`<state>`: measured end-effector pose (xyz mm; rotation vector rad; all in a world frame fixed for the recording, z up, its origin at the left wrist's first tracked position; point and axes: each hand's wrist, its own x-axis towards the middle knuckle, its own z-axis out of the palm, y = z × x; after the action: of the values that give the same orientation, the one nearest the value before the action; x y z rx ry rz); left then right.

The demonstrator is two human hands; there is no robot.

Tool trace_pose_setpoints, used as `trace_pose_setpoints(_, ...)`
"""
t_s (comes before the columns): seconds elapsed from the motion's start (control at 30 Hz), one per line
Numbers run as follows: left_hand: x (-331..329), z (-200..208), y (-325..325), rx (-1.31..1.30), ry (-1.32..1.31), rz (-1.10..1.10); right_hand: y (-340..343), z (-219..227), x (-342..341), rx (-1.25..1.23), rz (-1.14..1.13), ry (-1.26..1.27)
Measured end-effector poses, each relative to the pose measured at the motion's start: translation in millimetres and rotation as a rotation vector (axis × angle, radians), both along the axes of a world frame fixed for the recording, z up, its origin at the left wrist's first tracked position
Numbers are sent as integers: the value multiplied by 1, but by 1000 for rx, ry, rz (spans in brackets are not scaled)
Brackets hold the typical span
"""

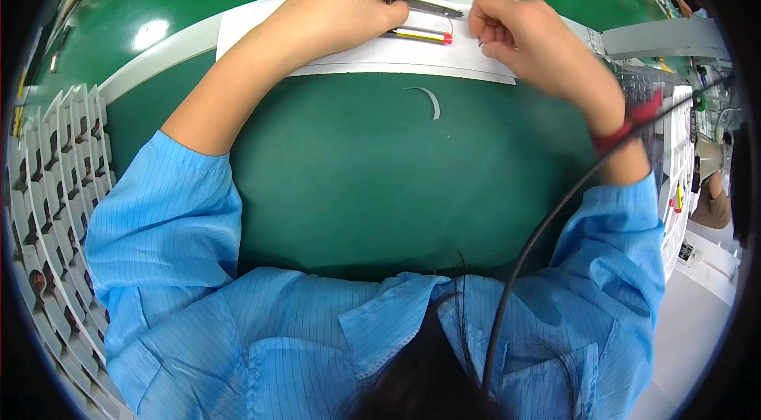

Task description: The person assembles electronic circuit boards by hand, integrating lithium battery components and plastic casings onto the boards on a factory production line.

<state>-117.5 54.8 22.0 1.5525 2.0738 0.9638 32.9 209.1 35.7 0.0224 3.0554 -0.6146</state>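
Rightward from left hand (349, 1), black strip (432, 7).

This looks like an assembly workshop — green-topped bench (357, 182), slotted white tray (54, 210), pinstriped blue work jacket (297, 321).

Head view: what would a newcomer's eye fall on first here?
Probably the bright blue pinstriped shirt filling the lower part, then the red wristband at the right. At the top, the left hand holds a slim dark part over a white sheet, with the right hand just to its right.
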Motion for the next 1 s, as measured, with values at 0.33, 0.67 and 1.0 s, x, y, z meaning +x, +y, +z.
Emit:
trace_pose_setpoints(0.33,10,-25,19,46,-925,-8,-2,-31,34,-578,-459,286)
trace_pose_setpoints(0.67,20,-27,20,144,-916,81,0,-9,67,-675,-594,779)
trace_pose_setpoints(1.0,20,-22,21,97,-1055,97,-5,-19,19,-1246,-570,322)
